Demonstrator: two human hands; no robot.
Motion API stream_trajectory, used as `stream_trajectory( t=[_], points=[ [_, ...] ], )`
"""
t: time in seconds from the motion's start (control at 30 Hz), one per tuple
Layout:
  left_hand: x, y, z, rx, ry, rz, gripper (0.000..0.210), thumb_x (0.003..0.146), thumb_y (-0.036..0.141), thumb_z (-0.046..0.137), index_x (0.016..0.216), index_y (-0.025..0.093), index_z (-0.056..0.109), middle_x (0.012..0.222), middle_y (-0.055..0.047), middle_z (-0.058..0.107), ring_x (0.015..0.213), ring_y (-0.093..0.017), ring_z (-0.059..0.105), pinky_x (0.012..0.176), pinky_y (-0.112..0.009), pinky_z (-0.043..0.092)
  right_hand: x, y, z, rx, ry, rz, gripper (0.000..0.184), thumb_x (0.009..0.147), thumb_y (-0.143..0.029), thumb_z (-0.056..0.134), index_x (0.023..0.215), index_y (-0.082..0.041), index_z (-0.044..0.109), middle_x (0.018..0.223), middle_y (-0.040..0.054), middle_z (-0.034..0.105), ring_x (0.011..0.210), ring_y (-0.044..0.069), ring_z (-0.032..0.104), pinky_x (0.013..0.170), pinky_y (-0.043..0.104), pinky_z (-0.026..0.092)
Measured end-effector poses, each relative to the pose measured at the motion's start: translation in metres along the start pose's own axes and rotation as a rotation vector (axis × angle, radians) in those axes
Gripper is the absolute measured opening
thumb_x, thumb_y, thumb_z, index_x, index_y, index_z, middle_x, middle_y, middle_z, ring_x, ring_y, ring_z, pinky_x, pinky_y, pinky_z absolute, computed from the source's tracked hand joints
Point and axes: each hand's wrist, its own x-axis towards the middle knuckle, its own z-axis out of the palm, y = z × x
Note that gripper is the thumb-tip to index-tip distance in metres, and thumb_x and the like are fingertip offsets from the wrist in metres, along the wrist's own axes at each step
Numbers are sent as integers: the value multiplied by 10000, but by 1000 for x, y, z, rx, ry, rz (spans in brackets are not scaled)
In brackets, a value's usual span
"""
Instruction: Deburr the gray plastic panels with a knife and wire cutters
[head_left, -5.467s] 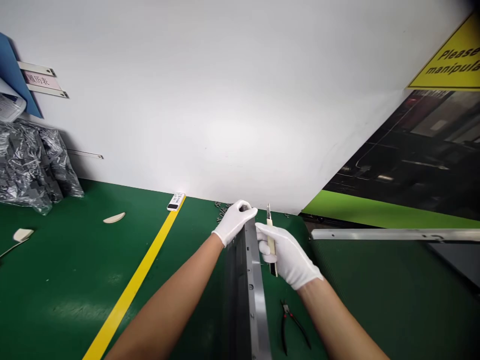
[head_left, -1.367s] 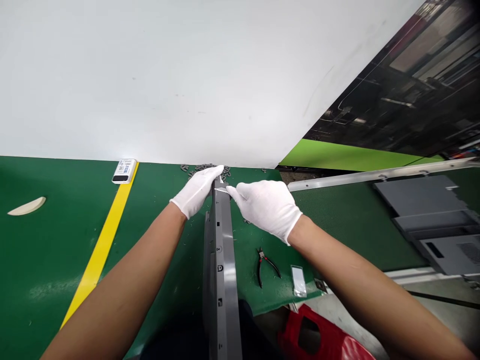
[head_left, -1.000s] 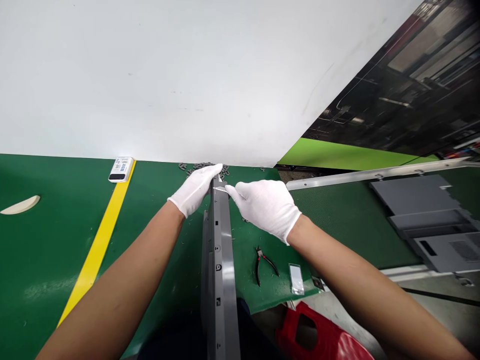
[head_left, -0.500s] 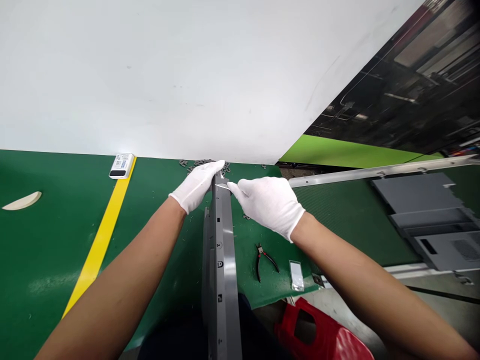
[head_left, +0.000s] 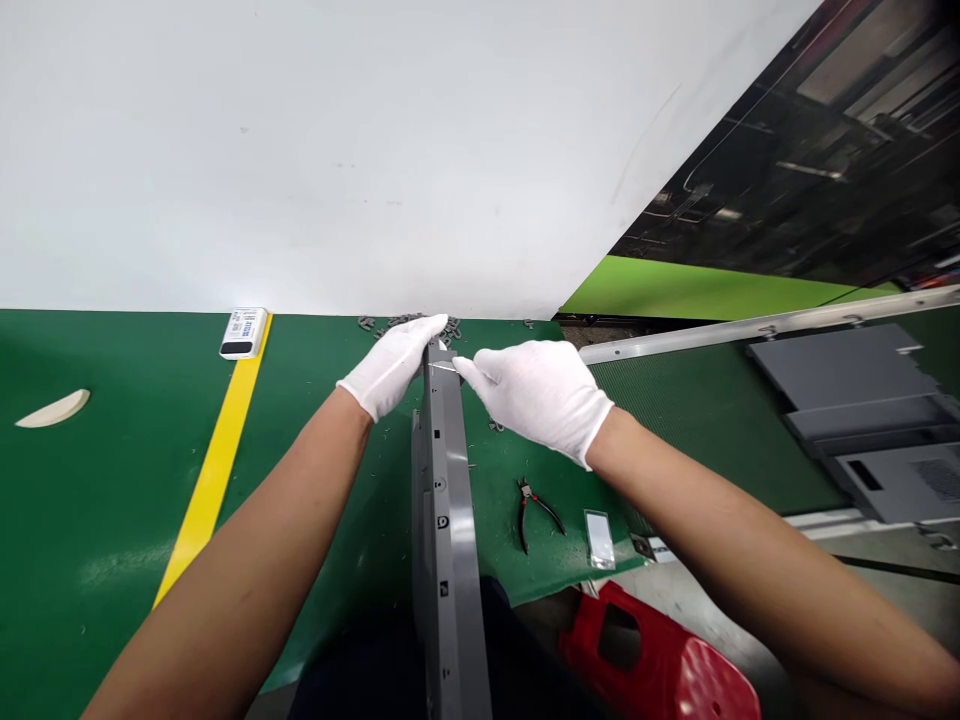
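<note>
A long grey plastic panel point(head_left: 446, 520) stands on edge on the green bench point(head_left: 112, 480), running away from me. My left hand point(head_left: 391, 365), in a white glove, grips the panel's far top end. My right hand point(head_left: 541, 396), also gloved, is closed around a small knife whose thin blade point(head_left: 444, 367) lies against the panel's top edge just beside my left fingers. The knife's handle is hidden inside my fist.
Small pliers point(head_left: 534, 506) and a clear packet point(head_left: 600, 538) lie right of the panel. Grey scraps point(head_left: 390, 322) sit by the white wall. A yellow stripe point(head_left: 214, 470), a labelled white box point(head_left: 243, 332), another grey panel point(head_left: 862, 410) on the conveyor and a red stool point(head_left: 660, 670) are nearby.
Since 5.5 s ago my right hand turned the knife from upright to blade against the panel's top edge. Over the last second both hands stay nearly still; only the view shifts slightly.
</note>
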Motion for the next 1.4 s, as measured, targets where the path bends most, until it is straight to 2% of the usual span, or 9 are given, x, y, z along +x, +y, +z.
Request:
stream_trajectory(
  t=[0.1,0.4,0.67,1.03,1.4],
  points=[
    [1,0,-1,16,-97,-9,382,984,479,518,747,210,648,821,-65,696,771,-221,600,792,-333,474,1,3,1,-8,12,-17,658,1074,-569,239,832,-209,734,673,88,695,653,241,677,626,320,336],
    [0,5,1,25,-74,-43,367,973,486,531,747,213,628,817,-64,682,787,-228,597,801,-335,466,6,14,4,17,25,-90,627,1072,-571,276,862,-208,743,731,92,720,716,243,680,646,321,322],
    [5,-2,1,-54,-85,-66,346,960,483,575,758,211,645,796,-46,661,720,-197,569,757,-334,445,9,18,1,8,12,-147,628,1080,-568,260,924,-201,746,775,99,737,786,253,700,658,313,311],
    [2,2,1,24,-77,-43,359,969,489,550,775,207,656,777,-54,656,772,-220,586,786,-337,465,15,23,0,-27,2,-201,701,1075,-602,209,901,-190,749,766,102,739,760,252,690,661,321,313],
    [-3,8,1,129,-71,-18,366,1005,443,476,778,204,634,826,-39,662,753,-174,573,748,-270,472,23,28,-2,-69,-7,-288,691,1075,-587,193,858,-195,719,754,84,730,689,228,663,603,316,220]
  ],
)
